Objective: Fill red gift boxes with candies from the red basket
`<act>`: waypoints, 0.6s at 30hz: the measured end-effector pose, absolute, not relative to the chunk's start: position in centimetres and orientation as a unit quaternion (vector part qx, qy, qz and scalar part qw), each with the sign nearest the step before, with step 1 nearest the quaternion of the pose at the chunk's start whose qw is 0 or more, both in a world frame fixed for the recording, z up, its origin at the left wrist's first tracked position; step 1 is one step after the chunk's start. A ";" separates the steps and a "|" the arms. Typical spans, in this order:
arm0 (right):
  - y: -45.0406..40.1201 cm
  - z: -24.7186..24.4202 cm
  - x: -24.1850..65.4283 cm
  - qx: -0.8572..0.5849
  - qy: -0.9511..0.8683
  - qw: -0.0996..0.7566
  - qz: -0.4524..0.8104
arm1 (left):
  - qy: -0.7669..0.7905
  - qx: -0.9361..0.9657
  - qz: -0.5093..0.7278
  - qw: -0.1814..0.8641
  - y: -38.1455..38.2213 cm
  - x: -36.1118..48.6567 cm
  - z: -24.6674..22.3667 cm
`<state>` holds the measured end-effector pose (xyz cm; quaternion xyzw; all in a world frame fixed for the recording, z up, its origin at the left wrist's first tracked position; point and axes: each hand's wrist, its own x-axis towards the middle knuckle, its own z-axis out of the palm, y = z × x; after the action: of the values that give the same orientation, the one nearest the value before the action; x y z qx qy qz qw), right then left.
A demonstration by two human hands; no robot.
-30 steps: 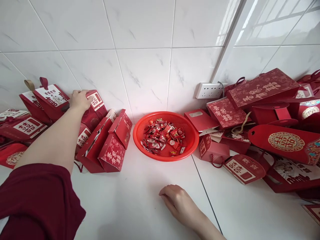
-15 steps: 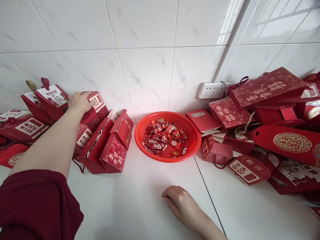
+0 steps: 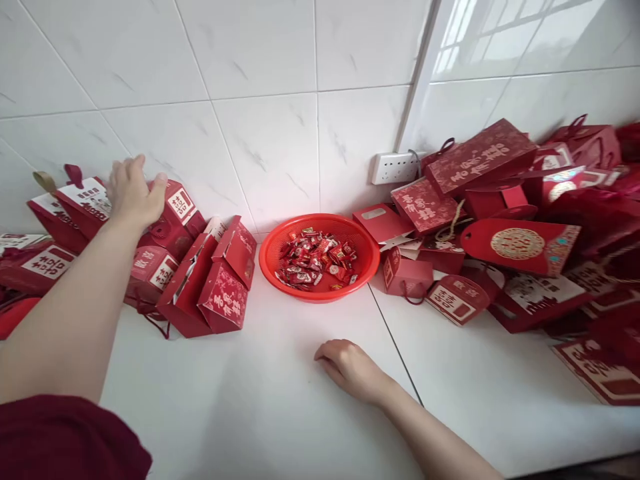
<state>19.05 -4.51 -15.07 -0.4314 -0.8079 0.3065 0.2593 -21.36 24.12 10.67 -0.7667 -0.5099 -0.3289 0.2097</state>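
My left hand [image 3: 134,192] is raised by the back wall with its fingers apart, holding nothing that I can see. Just below and right of it stands a red gift box [image 3: 167,223] with a white label. A red gift box with a white printed front [image 3: 87,200] leans to its left. My right hand [image 3: 353,370] rests on the white tabletop, fingers curled in, with no object visible in it. Beyond that hand sits a red plastic basket [image 3: 367,270] of wrapped candies [image 3: 320,257].
Red floral boxes [image 3: 223,300] stand left of the basket. On the right lies a heap of red gift boxes [image 3: 480,160] with cord handles, reaching the wall. A white power strip [image 3: 395,169] is fixed to the tiled wall [image 3: 270,147] behind them.
My left hand has lifted off the boxes, and its fingers have spread. My right hand stays curled on the table. The view has turned to the right, showing more of the heap.
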 end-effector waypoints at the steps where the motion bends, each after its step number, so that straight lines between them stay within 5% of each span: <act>1: -4.5 -15.1 19.0 -0.427 -0.812 0.261 0.301 | -0.536 -0.749 -0.328 0.210 22.5 -19.8 11.0; 7: -3.8 -15.2 19.7 -0.419 -0.817 0.297 0.264 | -0.308 -0.852 -0.336 0.259 8.7 -8.0 4.5; 11: -2.7 -14.1 22.4 -0.450 -0.790 0.370 0.188 | -0.176 -0.967 -0.175 0.056 0.8 -2.5 -6.1; 14: -1.6 -12.2 26.2 -0.489 -0.745 0.441 0.106 | -0.261 -0.957 -0.078 -0.102 -1.8 -0.3 -12.6; 18: -0.8 -9.7 32.5 -0.564 -0.651 0.508 -0.028 | -0.317 -0.931 -0.067 -0.168 -2.0 1.1 -16.3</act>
<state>32.54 -0.81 -9.68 -0.5637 -0.6509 -0.0278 0.5077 1.05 -1.99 -16.30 -0.9312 -0.3166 -0.0668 -0.1677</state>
